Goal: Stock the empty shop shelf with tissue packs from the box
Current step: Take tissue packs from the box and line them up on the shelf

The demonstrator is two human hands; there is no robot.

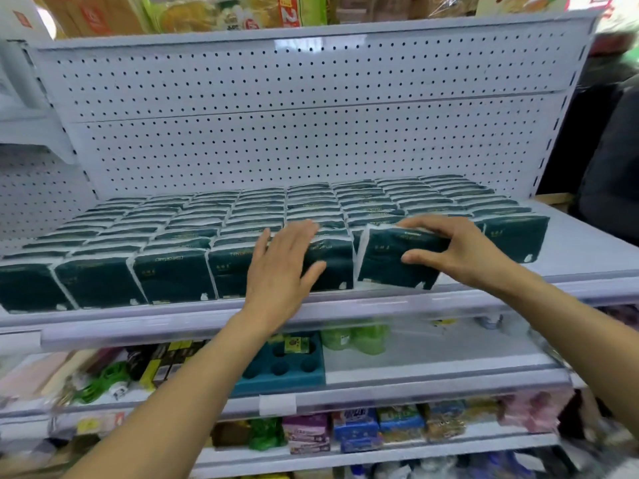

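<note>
Now the right hand point(460, 250) is pinching a tilted tissue pack point(394, 257) at the shelf point(587, 257) front (nearly full), so it should be squaring it upright while the spread left hand point(280, 267) is bracing its neighbour.

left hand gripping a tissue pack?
No, the left hand lies flat with straight fingers on the front-row packs; only the right hand grips one.

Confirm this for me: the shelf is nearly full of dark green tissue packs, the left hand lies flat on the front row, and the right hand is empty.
Not quite: the right hand is not empty. In the head view it grips a tilted tissue pack at the front of the shelf. The rest holds: dark green packs nearly fill the shelf, and the left hand lies flat on the front row.
</note>
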